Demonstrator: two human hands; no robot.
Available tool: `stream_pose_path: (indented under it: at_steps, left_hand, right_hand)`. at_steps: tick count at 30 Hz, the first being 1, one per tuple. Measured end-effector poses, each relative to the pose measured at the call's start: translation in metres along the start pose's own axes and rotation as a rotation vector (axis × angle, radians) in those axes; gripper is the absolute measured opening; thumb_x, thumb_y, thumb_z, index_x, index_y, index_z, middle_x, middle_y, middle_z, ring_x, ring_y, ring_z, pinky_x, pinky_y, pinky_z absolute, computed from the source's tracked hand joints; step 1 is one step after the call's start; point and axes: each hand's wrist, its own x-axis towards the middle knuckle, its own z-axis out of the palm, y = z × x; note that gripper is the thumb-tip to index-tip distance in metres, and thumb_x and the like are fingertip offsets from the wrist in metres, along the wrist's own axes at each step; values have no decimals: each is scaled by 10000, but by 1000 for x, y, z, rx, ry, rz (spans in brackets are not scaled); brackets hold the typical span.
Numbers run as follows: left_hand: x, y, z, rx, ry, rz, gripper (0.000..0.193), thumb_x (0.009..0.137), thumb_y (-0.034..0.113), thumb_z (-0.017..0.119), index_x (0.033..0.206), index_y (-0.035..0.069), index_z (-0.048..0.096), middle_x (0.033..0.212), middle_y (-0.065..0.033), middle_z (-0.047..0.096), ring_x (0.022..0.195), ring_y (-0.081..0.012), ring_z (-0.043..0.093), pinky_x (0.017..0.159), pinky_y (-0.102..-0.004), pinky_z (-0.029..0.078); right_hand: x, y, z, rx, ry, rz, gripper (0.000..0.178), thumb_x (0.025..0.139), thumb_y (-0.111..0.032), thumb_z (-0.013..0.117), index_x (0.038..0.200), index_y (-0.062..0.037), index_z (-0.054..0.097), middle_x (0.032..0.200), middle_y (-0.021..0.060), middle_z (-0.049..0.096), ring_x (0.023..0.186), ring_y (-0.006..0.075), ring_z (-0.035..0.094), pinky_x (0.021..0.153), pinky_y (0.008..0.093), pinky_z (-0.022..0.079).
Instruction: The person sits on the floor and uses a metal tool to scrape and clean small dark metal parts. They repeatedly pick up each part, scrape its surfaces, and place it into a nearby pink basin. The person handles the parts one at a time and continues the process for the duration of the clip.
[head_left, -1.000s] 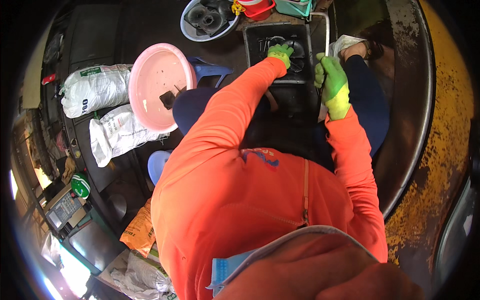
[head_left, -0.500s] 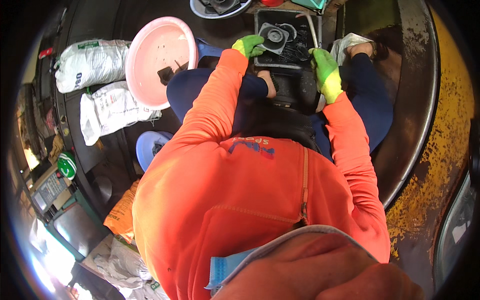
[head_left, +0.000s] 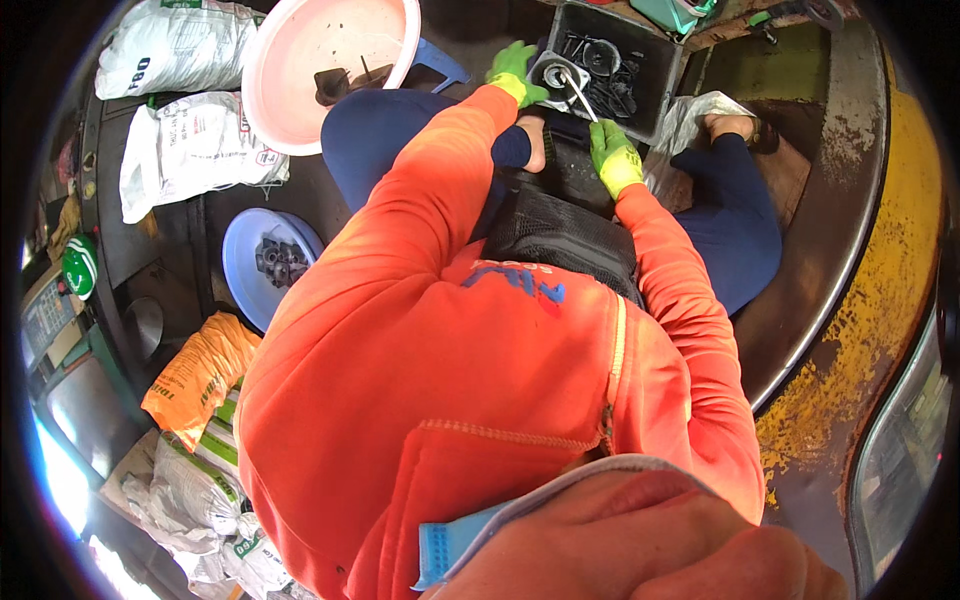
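A square dark-grey part with a round raised hub [head_left: 552, 76] is tilted at the near left of a black rectangular bin [head_left: 655, 120]. My left hand [head_left: 514, 74], in a green-yellow glove, grips its left edge. My right hand [head_left: 613, 156], gloved alike, is closed round the lower end of a slim pale rod-like tool [head_left: 580, 97]. The tool's far end meets the part near its hub; its tip is too small to make out. Loose dark pieces and a ring [head_left: 601, 58] lie in the bin beyond the part.
A pink basin [head_left: 300, 70] with dark parts stands at the left, near two white sacks [head_left: 190, 150]. Closer in are a blue basin [head_left: 240, 245] of dark pieces and an orange bag [head_left: 205, 375]. A curved metal edge [head_left: 835, 285] runs along the right.
My right hand has brought the tool down and left onto the hub. The square part has come up toward my left hand, away from the loose pieces. The whole view has shifted.
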Motion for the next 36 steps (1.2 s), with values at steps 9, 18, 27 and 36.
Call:
stream_pose_path:
  at_steps: [9,18,27,36]
  left_hand:
    - [6,24,40,-188,134,102,631,601,453,777,1134,159,613,1263,-158,526,1165,-363,482,962,-429,414]
    - [9,18,52,-160,298,315,572,617,452,773,1040,92,640,1099,-140,602,1009,-335,558,910,-406,461]
    - [10,24,41,-221,195,266,416,583,382,775,918,152,685,1171,-185,590,1065,-405,507,934,-452,421]
    - [17,7,73,-550,182,237,478,638,413,774,998,130,634,1104,-139,617,969,-371,570,938,-417,446]
  right_hand:
    - [-6,-18,-28,196,94,-252,286,946,-275,450,1016,-32,583,946,226,616,893,435,573,756,443,460]
    - [-9,-16,-12,-95,-14,-176,335,958,-352,398,1013,-63,558,951,249,605,897,452,573,761,499,450]
    - [-7,-6,-10,-62,-38,-148,354,953,-358,397,993,-46,559,934,261,602,916,450,561,788,500,430]
    - [-7,-4,-6,-86,22,-108,334,961,-352,392,972,-54,543,887,255,604,856,446,577,725,496,443]
